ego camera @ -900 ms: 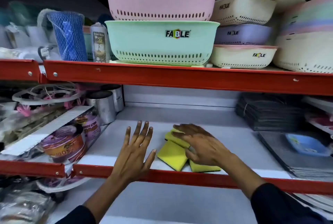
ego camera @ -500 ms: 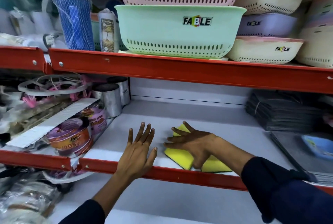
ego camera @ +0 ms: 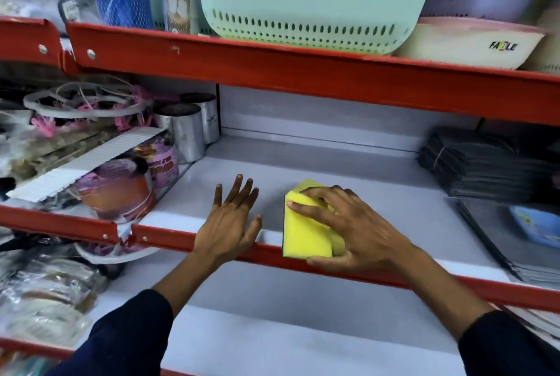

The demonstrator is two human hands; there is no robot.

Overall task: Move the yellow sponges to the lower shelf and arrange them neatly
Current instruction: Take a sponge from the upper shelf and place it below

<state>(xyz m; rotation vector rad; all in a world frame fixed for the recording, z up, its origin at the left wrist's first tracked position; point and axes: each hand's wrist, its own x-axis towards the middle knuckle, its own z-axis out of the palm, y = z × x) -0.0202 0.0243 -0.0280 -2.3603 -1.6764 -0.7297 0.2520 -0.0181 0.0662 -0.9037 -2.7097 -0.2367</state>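
Since a moment ago our right hand (ego camera: 348, 224) has gathered the yellow sponges (ego camera: 306, 227) into a stack, fingers clamped over them at the shelf's front edge (ego camera: 169, 239), directly above the lower shelf (ego camera: 272, 330), while our left hand (ego camera: 230, 218) rests open beside them.

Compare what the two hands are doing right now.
The right hand grips the yellow sponges at the shelf edge, fingers curled; the left hand holds nothing, fingers spread flat. The right is on the sponges; the left is apart from them. Both reach over the same shelf.
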